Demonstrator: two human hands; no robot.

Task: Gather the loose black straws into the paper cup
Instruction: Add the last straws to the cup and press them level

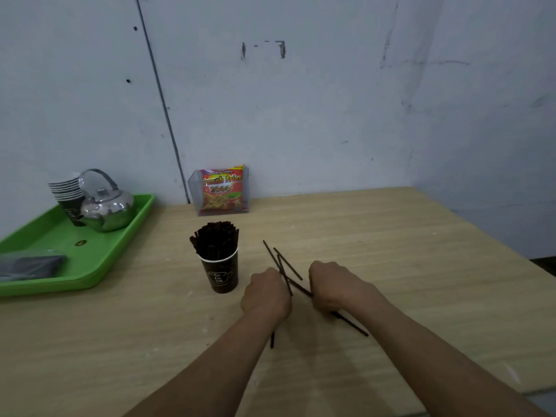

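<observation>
Mid-gather, frame center: left hand (266,291) and right hand (334,288) each grip loose straws (288,266). Next up, probably bundle them and drop them in the paper cup (221,275).

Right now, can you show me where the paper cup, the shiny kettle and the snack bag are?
paper cup (221,275): head view, on its dark side wall.
kettle (111,210): head view, on its shiny body.
snack bag (222,191): head view, on its red front.

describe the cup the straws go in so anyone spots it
On the light wooden table, right of the green plastic tray, stands a dark paper cup. Unlike the stacked cups on the tray, it is packed with black straws.
</observation>
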